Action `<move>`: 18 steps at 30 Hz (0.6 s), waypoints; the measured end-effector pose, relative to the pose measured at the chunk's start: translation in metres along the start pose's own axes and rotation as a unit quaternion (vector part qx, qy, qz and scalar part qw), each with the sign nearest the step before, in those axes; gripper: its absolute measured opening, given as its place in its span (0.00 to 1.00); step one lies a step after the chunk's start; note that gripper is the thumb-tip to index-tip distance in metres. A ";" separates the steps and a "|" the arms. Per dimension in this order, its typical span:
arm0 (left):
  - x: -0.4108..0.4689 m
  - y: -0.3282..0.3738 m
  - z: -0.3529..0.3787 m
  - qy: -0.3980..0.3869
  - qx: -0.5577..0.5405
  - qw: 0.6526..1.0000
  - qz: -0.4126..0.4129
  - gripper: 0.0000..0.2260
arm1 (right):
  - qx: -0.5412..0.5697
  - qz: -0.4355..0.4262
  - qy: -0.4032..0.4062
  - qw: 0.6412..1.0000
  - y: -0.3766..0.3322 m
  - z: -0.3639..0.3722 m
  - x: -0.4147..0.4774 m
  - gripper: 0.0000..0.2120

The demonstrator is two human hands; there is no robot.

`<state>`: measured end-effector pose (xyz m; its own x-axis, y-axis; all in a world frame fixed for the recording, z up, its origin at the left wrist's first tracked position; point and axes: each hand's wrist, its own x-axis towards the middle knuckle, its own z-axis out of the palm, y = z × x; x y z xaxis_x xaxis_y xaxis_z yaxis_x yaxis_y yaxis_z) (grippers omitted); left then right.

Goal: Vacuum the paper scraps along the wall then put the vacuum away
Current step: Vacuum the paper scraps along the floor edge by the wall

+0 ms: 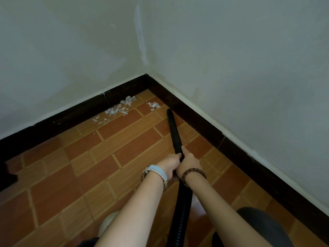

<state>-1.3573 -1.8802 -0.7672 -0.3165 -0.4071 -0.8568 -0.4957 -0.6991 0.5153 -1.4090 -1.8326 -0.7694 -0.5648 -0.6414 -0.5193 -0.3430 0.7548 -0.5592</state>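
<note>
Wide open over the brick-colored floor point(124, 157) left of the black tube point(174, 131), right up to the paper scraps point(119, 108). Blocked ahead and on the right by two walls point(249, 68) meeting in a corner. Only a thin gap between tube tip and dark bottom strip point(204, 125). Far left, a dark thing point(8, 173), well apart.

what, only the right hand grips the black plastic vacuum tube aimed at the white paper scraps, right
No. The head view shows both the left hand and the right hand gripping the black plastic vacuum tube, which is aimed at the white paper scraps.
</note>
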 end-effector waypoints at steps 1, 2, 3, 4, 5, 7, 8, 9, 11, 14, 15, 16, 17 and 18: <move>0.003 0.001 -0.003 0.002 0.001 1.000 0.002 0.18 | -0.004 0.001 -0.004 1.000 -0.003 0.002 0.002 0.31; 0.005 0.003 -0.005 0.003 0.002 1.000 0.004 0.18 | -0.004 0.002 -0.006 1.000 -0.005 0.003 0.004 0.32; 0.007 0.004 -0.007 0.003 0.005 1.000 0.008 0.18 | 0.002 0.004 -0.007 1.000 -0.007 0.004 0.006 0.32; 0.007 0.007 -0.009 0.004 0.013 1.000 0.015 0.17 | 0.013 0.007 -0.008 1.000 -0.009 0.004 0.007 0.33; 0.008 0.009 -0.011 0.003 0.027 0.999 0.021 0.17 | 0.025 0.008 -0.008 1.000 -0.010 0.006 0.008 0.33; 0.011 0.011 -0.017 -0.006 0.067 0.997 0.022 0.17 | 0.042 -0.001 -0.005 0.999 -0.012 0.009 0.009 0.32; 0.012 0.012 -0.021 -0.009 0.084 0.996 0.018 0.17 | 0.055 -0.009 -0.001 0.998 -0.012 0.011 0.009 0.31; 0.013 0.012 -0.024 -0.010 0.090 0.996 0.016 0.16 | 0.068 -0.015 0.004 0.998 -0.013 0.013 0.009 0.30; 0.018 0.012 -0.029 -0.002 0.084 0.996 0.019 0.15 | 0.084 -0.022 0.009 0.996 -0.015 0.016 0.010 0.30; 0.021 0.012 -0.036 0.007 0.087 0.996 0.035 0.19 | 0.080 -0.028 0.014 0.996 -0.022 0.021 0.014 0.31; 0.022 0.014 -0.039 0.006 0.086 0.995 0.041 0.20 | 0.081 -0.031 0.018 0.996 -0.025 0.023 0.016 0.31; 0.022 0.017 -0.043 0.005 0.084 0.995 0.047 0.21 | 0.083 -0.035 0.022 0.996 -0.028 0.024 0.018 0.31; 0.022 0.020 -0.046 0.004 0.081 0.995 0.054 0.21 | 0.087 -0.039 0.025 0.995 -0.031 0.023 0.021 0.31; 0.022 0.025 -0.048 0.007 0.079 0.995 0.062 0.21 | 0.088 -0.045 0.026 0.995 -0.034 0.022 0.023 0.31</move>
<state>-1.3378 -1.9345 -0.7741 -0.3723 -0.4930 -0.7863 -0.5744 -0.5431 0.6125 -1.3938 -1.8762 -0.7763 -0.5783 -0.6932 -0.4302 -0.2588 0.6560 -0.7090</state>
